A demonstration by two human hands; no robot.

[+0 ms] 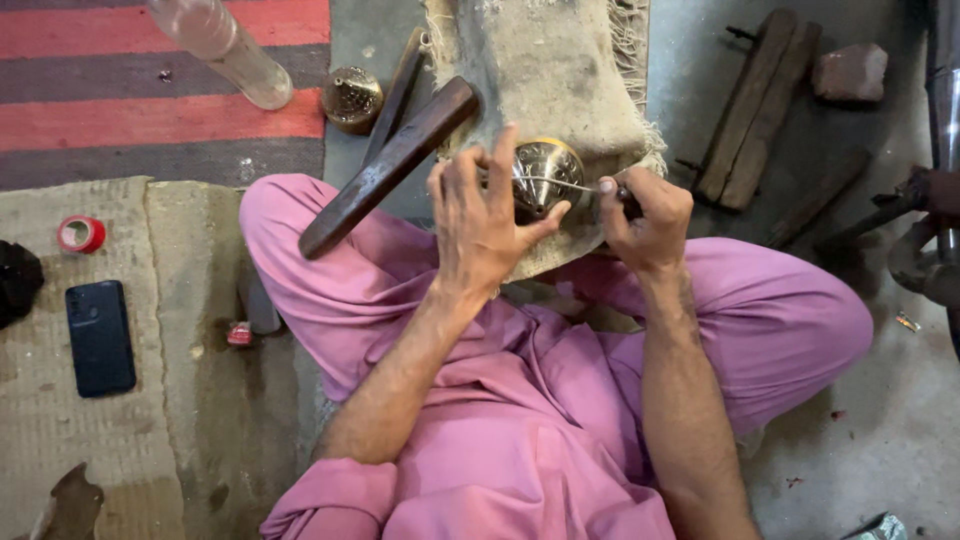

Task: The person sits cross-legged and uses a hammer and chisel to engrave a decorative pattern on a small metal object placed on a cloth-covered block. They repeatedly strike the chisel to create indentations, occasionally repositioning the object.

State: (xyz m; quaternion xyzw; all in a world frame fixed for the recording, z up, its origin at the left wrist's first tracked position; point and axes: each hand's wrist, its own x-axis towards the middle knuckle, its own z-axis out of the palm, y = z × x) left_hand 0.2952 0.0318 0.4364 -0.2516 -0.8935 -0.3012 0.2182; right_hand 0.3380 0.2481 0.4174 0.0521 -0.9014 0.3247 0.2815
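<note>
**A:** What is the work piece made of?

**B:** The brass vessel (545, 172) is rounded and shiny, with fine engraved lines on its surface. It sits just above the middle of the frame on a coarse, frayed burlap cloth (560, 70) that runs to the top edge.

**A:** And the hands?

**B:** The left hand (480, 225) lies over the vessel's left side, fingers spread, thumb pressed against its lower edge, steadying it. The right hand (648, 218) is curled into a tight grip around a thin metal tool (560, 184), just right of the vessel. Both forearms rise from the lower frame over pink cloth-covered knees.

**A:** Which way does the tool point?

**B:** Its long axis runs nearly level, tip toward the left, touching the vessel's face.

**A:** Anything close by?

**B:** A dark, smooth wooden mallet (390, 165) lies slanted from upper right to lower left, resting on the left knee. A second, smaller brass pot (351, 98) stands above it, a clear plastic bottle (225, 45) at upper left, a dark phone (100, 337) at left.
</note>
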